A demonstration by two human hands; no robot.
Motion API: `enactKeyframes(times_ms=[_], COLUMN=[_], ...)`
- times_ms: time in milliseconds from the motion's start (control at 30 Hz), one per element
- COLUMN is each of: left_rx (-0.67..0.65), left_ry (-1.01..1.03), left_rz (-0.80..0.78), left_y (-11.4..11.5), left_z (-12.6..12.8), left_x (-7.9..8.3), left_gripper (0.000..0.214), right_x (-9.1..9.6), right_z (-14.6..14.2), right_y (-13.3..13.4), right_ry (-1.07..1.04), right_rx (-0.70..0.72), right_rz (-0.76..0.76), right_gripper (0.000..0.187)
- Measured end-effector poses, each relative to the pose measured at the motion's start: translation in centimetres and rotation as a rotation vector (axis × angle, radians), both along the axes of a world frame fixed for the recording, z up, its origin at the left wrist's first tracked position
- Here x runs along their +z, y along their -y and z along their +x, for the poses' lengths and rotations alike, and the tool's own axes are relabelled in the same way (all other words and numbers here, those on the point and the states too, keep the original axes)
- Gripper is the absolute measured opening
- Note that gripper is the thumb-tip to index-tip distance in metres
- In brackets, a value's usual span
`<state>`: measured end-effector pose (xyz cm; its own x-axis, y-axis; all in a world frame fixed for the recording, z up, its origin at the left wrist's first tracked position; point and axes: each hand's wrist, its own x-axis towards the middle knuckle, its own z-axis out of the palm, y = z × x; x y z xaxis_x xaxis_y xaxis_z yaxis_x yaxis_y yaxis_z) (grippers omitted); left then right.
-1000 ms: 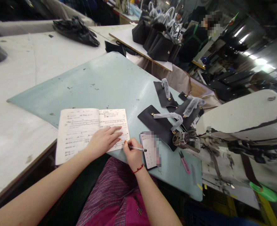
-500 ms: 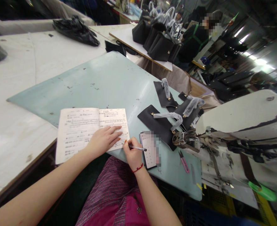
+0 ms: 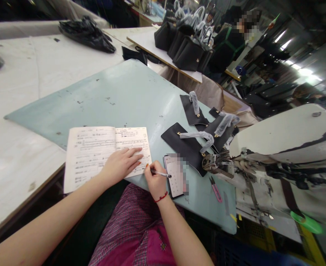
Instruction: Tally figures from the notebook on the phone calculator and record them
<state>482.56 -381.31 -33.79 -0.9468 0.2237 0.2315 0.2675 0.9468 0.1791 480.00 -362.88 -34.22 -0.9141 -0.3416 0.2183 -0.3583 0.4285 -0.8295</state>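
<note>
An open notebook (image 3: 89, 147) with handwritten lines lies at the near edge of the pale green tabletop (image 3: 110, 92). Flat across its right page rests my left hand (image 3: 122, 162), fingers stretched out. My right hand (image 3: 155, 179), a red string bracelet at its wrist, grips a pen (image 3: 161, 173) at the page's lower right edge. The pen's tip is hard to make out. Close beside that hand lies a phone (image 3: 174, 177) with a lit keypad-like screen, partly blurred out. Black leather bag panels (image 3: 186, 146) with plastic-wrapped handles lie beyond the phone.
A sewing machine (image 3: 285, 136) stands at the right, with pink-handled thread snips (image 3: 215, 190) near it. Finished-looking black bags (image 3: 186, 51) crowd a board at the back, where another person (image 3: 226, 48) is. A black plastic bag (image 3: 87, 35) lies on the white table (image 3: 16, 85).
Both hands keep nearly the same pose, the left flat on the page and the right holding the pen. The whole view has shifted very slightly.
</note>
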Motion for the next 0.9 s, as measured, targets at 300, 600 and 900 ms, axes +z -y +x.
enactKeyframes(times_ms=[300, 600, 900], left_rx=[-0.003, -0.003, 0.004], left_ry=[-0.005, 0.011, 0.023], left_rz=[-0.013, -0.010, -0.021], left_y=[-0.03, 0.06, -0.03], left_z=[0.01, 0.00, 0.03], left_x=[0.12, 0.02, 0.16], left_gripper=[0.034, 0.035, 0.036], right_x=[0.10, 0.06, 0.09], right_z=[-0.01, -0.05, 0.01], right_y=[0.02, 0.10, 0.14], right_ry=[0.002, -0.012, -0.001], right_rx=[0.010, 0.009, 0.025], right_rz=[0.006, 0.010, 0.011], right_gripper=[0.022, 0.024, 0.023])
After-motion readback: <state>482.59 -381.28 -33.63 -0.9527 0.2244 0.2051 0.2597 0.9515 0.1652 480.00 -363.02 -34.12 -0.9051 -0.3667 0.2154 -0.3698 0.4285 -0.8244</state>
